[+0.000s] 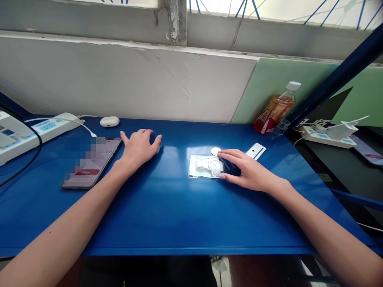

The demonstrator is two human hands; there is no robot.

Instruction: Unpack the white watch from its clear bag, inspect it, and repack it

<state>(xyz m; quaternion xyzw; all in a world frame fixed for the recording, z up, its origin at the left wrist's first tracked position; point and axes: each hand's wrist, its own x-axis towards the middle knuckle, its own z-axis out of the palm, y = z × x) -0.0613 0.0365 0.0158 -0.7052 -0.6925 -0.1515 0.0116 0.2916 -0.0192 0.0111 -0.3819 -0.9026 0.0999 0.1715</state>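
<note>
My left hand (139, 146) rests on the blue desk with its fingers spread and nothing in it. Just left of it lies a phone (95, 165), its screen lit and partly blurred out. At the right edge of a small clear plastic packet (193, 171) is my right hand (247, 169), thumb and fingers apart around the packet's corner. Inside the packet a white wristwatch (214, 164) shows through. A small white disc (216, 151) lies by the right fingertips. Behind that hand is a flat white card (256, 151) with a dark stripe.
A tilted bottle of reddish drink (275, 109) leans at the back right. A white earbud case (109, 121) sits at the back left, near a power strip (48, 125) with cables. Another power strip (329, 135) is beyond the desk's right side. The desk's front edge (194, 251) runs below.
</note>
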